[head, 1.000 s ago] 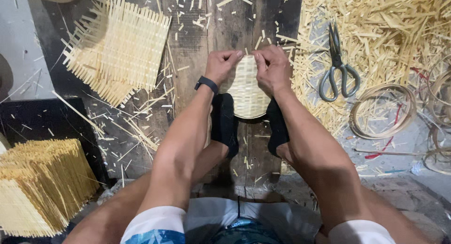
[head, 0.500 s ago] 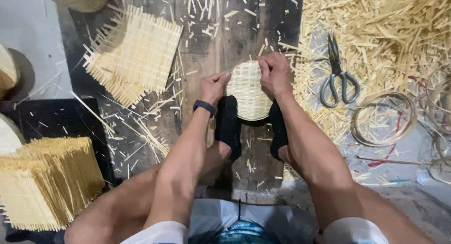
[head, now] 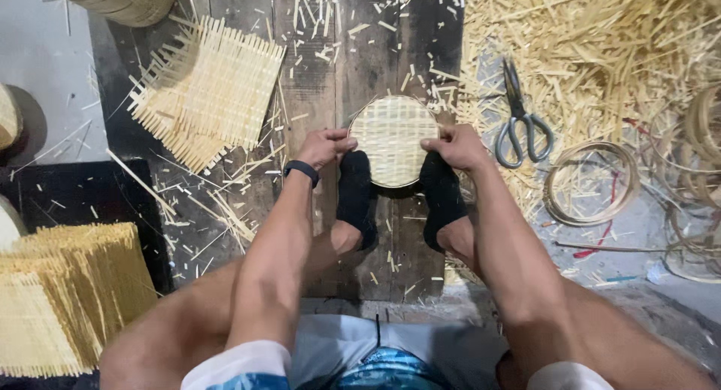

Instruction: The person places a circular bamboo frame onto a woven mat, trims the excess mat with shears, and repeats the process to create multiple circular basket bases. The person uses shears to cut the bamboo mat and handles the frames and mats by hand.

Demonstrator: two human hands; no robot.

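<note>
We hold a small round woven tray [head: 392,138] of pale bamboo strips, its weave a tight check pattern and its edge bound by a thin hoop. It sits on the dark wooden floor [head: 315,82] in front of us, propped against the toes of our two feet in black socks [head: 359,198]. Our left hand [head: 324,146] pinches the tray's left rim with thumb and fingers closed on it, a black band [head: 300,170] on that wrist. Our right hand [head: 457,146] grips the right rim the same way, fingers curled over the edge.

The floor is made of worn dark planks, strewn with short cut bits of bamboo. To the left the planks give way to a pale grey surface and a black mat [head: 75,198].

To the upper left of the tray lies a square woven mat [head: 210,89] with loose strip ends sticking out all round. At the lower left stands a stack of woven sheets [head: 67,300]. On the right a thick heap of bamboo offcuts [head: 601,52] covers the floor, with a pair of scissors [head: 522,119] lying on it just beside our right hand. Further right lie several bamboo hoops [head: 592,183], well apart from the tray. Nothing lies between our hands and the tray.
</note>
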